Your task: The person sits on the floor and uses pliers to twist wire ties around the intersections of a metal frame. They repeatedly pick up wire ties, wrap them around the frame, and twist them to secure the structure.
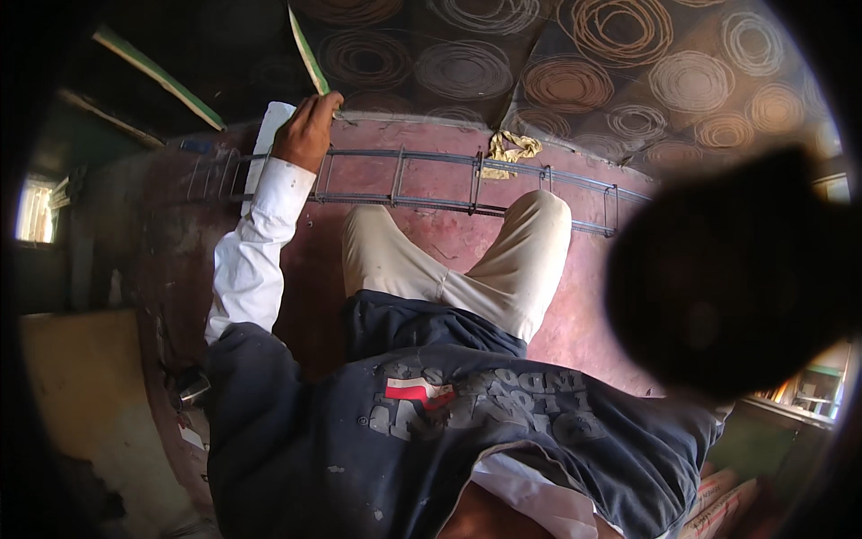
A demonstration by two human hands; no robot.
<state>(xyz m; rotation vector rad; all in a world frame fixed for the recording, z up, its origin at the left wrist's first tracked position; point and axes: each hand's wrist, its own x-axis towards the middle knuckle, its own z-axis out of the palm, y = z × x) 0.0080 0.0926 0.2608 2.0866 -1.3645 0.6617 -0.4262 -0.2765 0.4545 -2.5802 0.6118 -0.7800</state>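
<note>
My left hand (305, 132) reaches far forward in a white sleeve. Its fingers are bent and closed. A pale strip with a green edge (308, 52) ends at the fingertips; whether they grip it I cannot make out. Just under the wrist passes a long steel rebar cage (395, 177), thin bars joined by rectangular stirrups, lying across the reddish surface beyond my knees. Beside the hand is a white flat piece (267, 135), partly covered by the arm. A large dark blurred shape (718, 278) at the right seems to be my raised right hand, its fingers indistinct.
A crumpled yellow cloth (508, 153) lies at the rebar cage. Beyond it spreads a dark sheet with ring patterns (566, 85). Another green-edged strip (162, 79) slants at the far left. A small metallic object (192, 387) sits near my left elbow.
</note>
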